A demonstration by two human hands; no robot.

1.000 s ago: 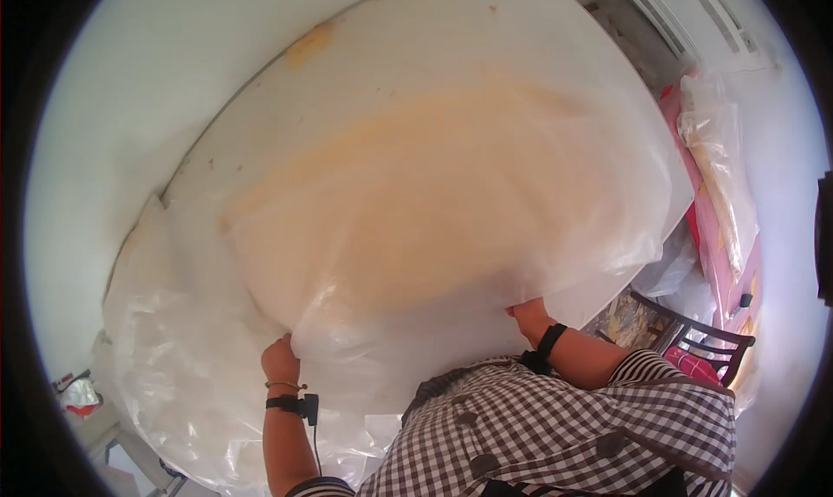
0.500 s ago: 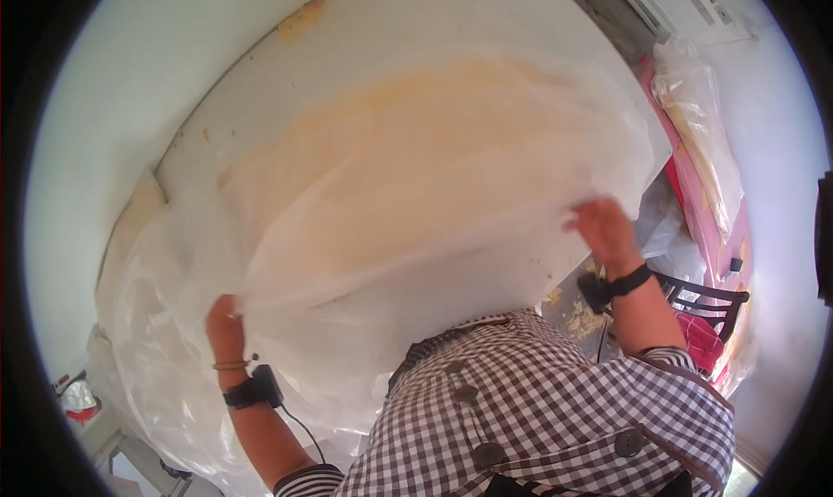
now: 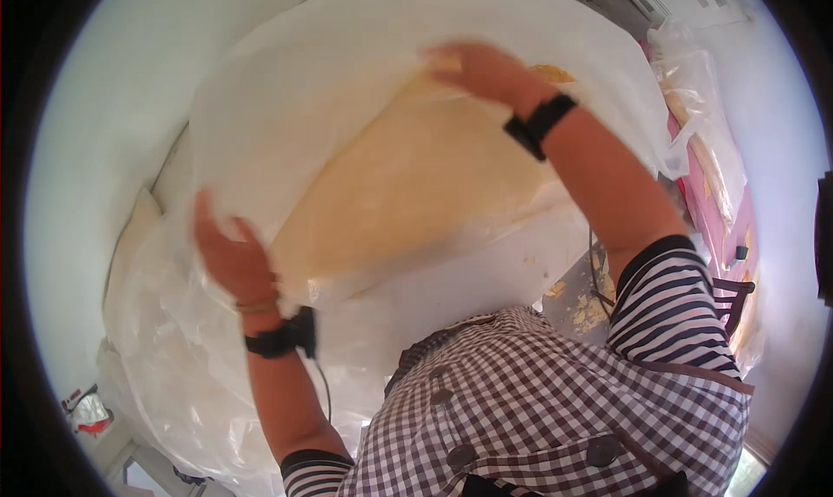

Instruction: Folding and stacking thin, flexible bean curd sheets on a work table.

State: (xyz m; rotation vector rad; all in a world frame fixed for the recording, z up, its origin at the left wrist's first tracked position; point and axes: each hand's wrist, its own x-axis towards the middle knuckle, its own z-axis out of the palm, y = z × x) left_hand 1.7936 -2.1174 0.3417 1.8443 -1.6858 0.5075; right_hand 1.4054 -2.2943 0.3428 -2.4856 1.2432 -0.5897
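A pale yellow, thin sheet-like layer [image 3: 408,185] lies on the white table in front of me, with a clear crease or edge along its near side. Thin translucent plastic film [image 3: 278,98] billows over its far and left parts. My left hand [image 3: 232,254] is at the layer's left, over the film, its thumb and fingers spread apart. My right hand [image 3: 486,70] reaches across to the far side, right at the film's edge. Motion smears its fingers, so whether they grip the film cannot be seen. Dark straps with small boxes sit on both wrists.
More crumpled plastic film [image 3: 173,349] hangs over the table's left side. At right, a plastic-wrapped bundle [image 3: 707,124] rests on a pink surface [image 3: 713,206], near a dark chair [image 3: 734,306]. Yellow scraps [image 3: 583,313] lie on the floor beside a cable.
My right hand has moved far forward and left; my left hand has moved forward. The film has lifted and shifted away from me, uncovering much of the yellow layer.
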